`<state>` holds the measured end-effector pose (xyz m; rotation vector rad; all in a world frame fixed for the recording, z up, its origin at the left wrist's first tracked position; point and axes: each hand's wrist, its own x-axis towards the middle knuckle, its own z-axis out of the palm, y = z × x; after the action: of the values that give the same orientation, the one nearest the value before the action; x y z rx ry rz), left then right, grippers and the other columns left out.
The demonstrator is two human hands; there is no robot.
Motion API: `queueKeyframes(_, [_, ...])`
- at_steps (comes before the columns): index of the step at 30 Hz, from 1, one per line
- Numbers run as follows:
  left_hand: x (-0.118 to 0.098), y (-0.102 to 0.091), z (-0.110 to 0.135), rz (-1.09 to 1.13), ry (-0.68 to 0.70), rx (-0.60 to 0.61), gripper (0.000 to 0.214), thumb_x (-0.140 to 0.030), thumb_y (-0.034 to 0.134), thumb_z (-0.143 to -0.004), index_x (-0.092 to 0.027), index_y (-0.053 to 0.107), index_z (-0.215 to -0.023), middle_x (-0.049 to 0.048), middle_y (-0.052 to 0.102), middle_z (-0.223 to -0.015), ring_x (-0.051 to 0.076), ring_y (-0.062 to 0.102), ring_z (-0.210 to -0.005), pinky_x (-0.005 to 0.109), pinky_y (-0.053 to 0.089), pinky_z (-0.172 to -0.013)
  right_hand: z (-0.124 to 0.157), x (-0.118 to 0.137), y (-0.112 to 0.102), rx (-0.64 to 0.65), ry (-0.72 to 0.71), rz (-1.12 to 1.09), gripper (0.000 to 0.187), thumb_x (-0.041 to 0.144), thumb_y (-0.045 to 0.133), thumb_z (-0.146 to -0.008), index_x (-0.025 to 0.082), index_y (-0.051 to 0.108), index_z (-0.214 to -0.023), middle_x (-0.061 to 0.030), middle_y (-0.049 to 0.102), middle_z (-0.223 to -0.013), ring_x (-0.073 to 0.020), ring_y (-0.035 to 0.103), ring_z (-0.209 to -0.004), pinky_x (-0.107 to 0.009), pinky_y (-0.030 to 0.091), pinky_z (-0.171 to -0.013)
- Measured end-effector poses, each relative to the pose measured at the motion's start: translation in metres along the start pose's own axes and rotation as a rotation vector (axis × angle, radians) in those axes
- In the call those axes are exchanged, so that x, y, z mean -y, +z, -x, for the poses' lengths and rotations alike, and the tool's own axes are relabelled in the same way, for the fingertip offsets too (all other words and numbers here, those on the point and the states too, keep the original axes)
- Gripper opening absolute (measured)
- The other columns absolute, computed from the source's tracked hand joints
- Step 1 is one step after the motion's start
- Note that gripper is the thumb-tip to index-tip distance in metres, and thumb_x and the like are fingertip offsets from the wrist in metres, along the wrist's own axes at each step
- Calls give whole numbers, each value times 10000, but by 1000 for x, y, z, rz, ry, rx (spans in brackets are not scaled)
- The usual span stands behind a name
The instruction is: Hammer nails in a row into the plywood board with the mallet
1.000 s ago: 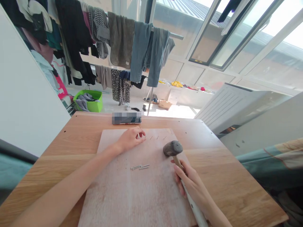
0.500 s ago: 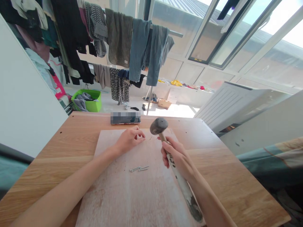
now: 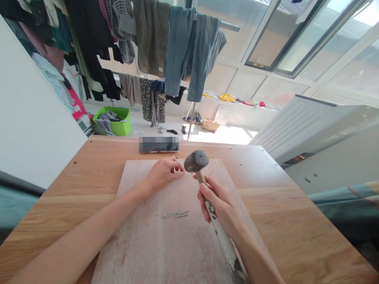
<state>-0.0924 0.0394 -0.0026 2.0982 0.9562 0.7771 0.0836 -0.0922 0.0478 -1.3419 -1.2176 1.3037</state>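
Observation:
My right hand (image 3: pixel 219 206) grips the pale handle of a mallet with a dark rubber head (image 3: pixel 196 161). The head hangs just right of my left fingertips, over the far part of a pale wooden board (image 3: pixel 166 244). My left hand (image 3: pixel 163 173) rests on the board with its fingers pinched together, probably on a small nail that I cannot make out. A few loose nails (image 3: pixel 176 214) lie on the board between my two forearms.
The board lies on a light wooden table (image 3: pixel 53 193). A flat dark object (image 3: pixel 159 145) sits at the table's far edge. Beyond stand a clothes rack (image 3: pixel 177 51) hung with laundry, a green basket (image 3: pixel 114 121) on the floor and white panels (image 3: pixel 308 126) at right.
My right hand lifted the mallet from the board's right side and swung its head left, up beside my left fingertips. My left hand has stayed in place.

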Motion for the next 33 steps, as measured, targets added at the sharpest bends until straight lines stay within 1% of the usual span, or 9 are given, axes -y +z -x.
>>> queueKeyframes(3, [0, -1, 0, -8, -5, 9, 122, -278, 670, -825, -208, 764, -793, -5, 565, -782, 114, 520, -662, 235, 417, -625, -2, -3, 0, 15, -1, 32, 319, 499, 545, -963, 194, 527, -873, 76, 499, -640, -49, 459, -360, -177, 327, -346])
queueKeyframes(8, [-1, 0, 0, 2, 5, 11, 115, -268, 670, -824, -195, 749, -783, -6, 566, -775, 111, 515, -651, 237, 411, -619, -2, -5, 2, 20, -20, 41, 310, 483, 529, -974, 186, 562, -1056, 87, 489, -630, -58, 464, -360, -187, 338, -360])
queueKeyframes(12, [-6, -4, -1, -17, -4, 19, 67, -248, 684, -795, -182, 693, -788, -6, 564, -785, 120, 530, -666, 247, 425, -635, -2, -5, 4, 18, -17, 52, 329, 506, 553, -949, 185, 578, -1017, 89, 475, -619, -61, 452, -355, -193, 332, -349])
queueKeyframes(14, [-10, -12, -3, -17, -39, 31, 142, -293, 719, -758, -182, 644, -806, -5, 583, -797, 129, 539, -670, 255, 435, -634, -2, -5, 4, -12, -34, 35, 334, 508, 559, -944, 185, 581, -1026, 85, 477, -628, -63, 454, -364, -197, 334, -355])
queueKeyframes(17, [-22, -31, 0, -51, -76, 164, 184, -331, 701, -741, -194, 603, -817, -8, 593, -772, 148, 553, -676, 257, 434, -617, -2, -3, 3, -75, -41, 28, 387, 528, 564, -932, 179, 582, -1099, 79, 486, -637, -71, 453, -372, -206, 340, -360])
queueKeyframes(20, [-43, -48, 13, -150, -46, 424, 97, -294, 652, -749, -212, 627, -796, 1, 621, -783, 161, 571, -688, 263, 416, -602, -2, -2, 2, -121, -39, 17, 402, 533, 566, -926, 173, 582, -1106, 68, 508, -653, -73, 456, -375, -207, 344, -360])
queueKeyframes(22, [-57, -54, 26, -219, -36, 543, 75, -277, 672, -714, -229, 641, -762, 7, 634, -767, 174, 566, -664, 279, 383, -566, -2, -1, 1, -136, -36, -6, 382, 518, 570, -927, 174, 579, -1094, 64, 519, -660, -71, 457, -378, -204, 343, -363])
queueKeyframes(27, [-81, -44, 46, -322, -12, 567, 212, -159, 709, -581, -219, 511, -536, -5, 546, -610, 154, 452, -512, 305, 295, -502, -2, -1, -1, -172, -39, -45, 362, 517, 590, -915, 188, 579, -1066, 64, 521, -654, -76, 450, -383, -205, 330, -360])
queueKeyframes(33, [-84, -31, 50, -343, -2, 580, 347, -50, 634, -568, -200, 339, -466, -29, 422, -515, 116, 302, -435, 307, 277, -485, -2, -2, 0, -151, -26, -38, 323, 516, 586, -917, 202, 559, -984, 62, 523, -657, -74, 456, -385, -204, 339, -364])
